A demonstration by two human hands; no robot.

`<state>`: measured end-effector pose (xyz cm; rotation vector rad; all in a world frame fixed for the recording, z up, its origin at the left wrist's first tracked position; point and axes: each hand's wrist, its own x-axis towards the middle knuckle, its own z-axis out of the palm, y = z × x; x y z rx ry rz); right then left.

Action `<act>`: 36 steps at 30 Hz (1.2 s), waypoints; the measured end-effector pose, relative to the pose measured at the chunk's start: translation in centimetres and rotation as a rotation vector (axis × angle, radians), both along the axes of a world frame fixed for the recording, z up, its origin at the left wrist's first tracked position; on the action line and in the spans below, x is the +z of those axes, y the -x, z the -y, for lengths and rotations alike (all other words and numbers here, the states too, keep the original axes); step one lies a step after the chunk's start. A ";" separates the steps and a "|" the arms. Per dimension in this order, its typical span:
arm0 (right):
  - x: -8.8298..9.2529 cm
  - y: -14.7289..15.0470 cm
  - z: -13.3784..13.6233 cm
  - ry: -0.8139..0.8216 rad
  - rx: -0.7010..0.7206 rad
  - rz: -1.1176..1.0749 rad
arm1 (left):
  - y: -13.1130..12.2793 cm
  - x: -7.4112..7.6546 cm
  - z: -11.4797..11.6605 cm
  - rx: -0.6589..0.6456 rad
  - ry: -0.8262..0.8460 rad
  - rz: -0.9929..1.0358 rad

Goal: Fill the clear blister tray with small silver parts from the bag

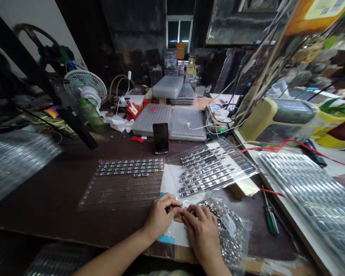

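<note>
Left hand (158,217) and right hand (203,232) are fingertips-together near the tabletop's (57,188) front edge, can't tell what they're gripping tbh. Bag of shiny metal bits (232,239) sits beside the right hand, partly filled clear tray (112,191) lies back-left.

The small parts (232,244) look like shiny metal, the bag (229,223) and tray (120,189) glossy clear plastic.
</note>
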<state>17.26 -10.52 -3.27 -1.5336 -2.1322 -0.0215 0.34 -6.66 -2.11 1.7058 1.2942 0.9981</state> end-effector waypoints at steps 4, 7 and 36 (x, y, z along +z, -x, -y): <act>-0.9 -3.0 0.4 -0.107 0.061 0.172 | 0.0 0.0 0.1 0.003 0.032 0.005; -1.3 -4.8 0.6 -0.146 0.113 0.198 | 0.1 0.0 0.0 0.002 0.048 0.004; -0.1 -3.9 -0.1 -0.159 0.003 -0.114 | -2.2 -0.2 0.6 -0.186 -0.138 -0.260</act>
